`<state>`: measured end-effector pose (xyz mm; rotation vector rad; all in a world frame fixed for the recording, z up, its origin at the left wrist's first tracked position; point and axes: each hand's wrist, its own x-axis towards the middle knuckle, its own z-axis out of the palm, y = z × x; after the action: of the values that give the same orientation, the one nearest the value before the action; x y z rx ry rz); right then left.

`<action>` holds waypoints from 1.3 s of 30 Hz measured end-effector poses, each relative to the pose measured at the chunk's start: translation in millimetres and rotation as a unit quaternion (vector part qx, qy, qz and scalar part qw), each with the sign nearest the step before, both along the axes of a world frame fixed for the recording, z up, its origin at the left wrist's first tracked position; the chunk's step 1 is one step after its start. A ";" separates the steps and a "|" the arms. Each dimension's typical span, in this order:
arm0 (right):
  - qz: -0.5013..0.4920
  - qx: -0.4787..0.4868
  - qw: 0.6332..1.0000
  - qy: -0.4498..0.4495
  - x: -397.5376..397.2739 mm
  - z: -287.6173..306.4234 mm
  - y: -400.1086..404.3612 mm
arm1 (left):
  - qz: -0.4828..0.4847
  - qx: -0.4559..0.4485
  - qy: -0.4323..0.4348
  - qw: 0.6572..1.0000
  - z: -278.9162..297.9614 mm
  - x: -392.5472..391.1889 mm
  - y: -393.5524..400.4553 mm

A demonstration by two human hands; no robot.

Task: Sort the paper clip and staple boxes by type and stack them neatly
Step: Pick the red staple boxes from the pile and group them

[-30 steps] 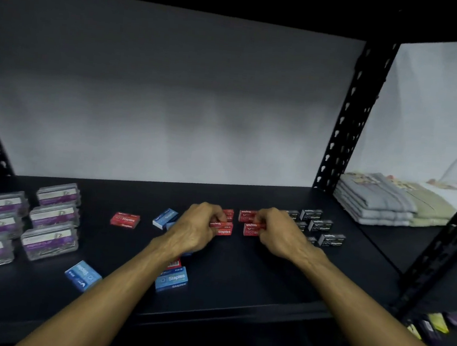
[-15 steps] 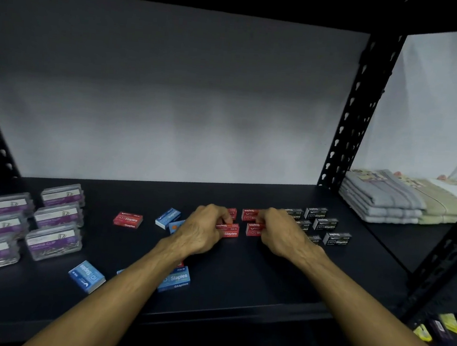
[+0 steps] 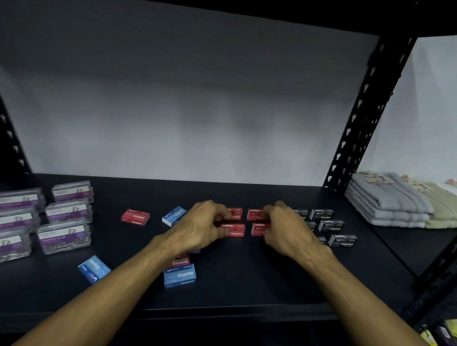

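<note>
My left hand curls its fingers against the near-left red staple box in a group of red boxes at the shelf's middle. My right hand grips the near-right red staple box of the same group. Two more red boxes sit just behind. A lone red box lies to the left. Blue staple boxes lie scattered: one behind my left hand, one under my left forearm, one near the front. Black staple boxes are grouped at the right. Clear paper clip boxes stand in two rows at the left.
The black shelf has upright posts at the left and right and a front edge close to my forearms. Folded towels lie on the neighbouring shelf to the right. Small coloured items sit lower right.
Both hands have stayed on the red boxes, nudging them only slightly. The view has shifted a little to the left.
</note>
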<state>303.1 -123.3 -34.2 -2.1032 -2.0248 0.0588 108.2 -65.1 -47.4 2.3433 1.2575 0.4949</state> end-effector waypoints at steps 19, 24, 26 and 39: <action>0.232 -0.011 0.966 0.113 -105.6 -2.5 -0.4 | 0.148 0.031 0.012 0.988 8.2 -135.9 5.4; 0.284 -0.052 0.951 0.109 -117.0 -9.5 -1.9 | 0.162 0.028 0.039 0.986 0.1 -144.7 12.4; 0.291 -0.063 0.949 0.102 -117.4 -11.3 -0.8 | 0.167 0.027 0.065 0.983 -0.8 -143.9 15.9; 0.284 -0.075 0.952 0.087 -110.8 -15.0 6.2 | 0.166 0.010 0.114 0.979 -3.6 -137.9 21.0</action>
<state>192.3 -117.1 -49.2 -1.4496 -2.4998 0.4855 -29.7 -44.1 -51.0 2.2640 1.7736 0.3482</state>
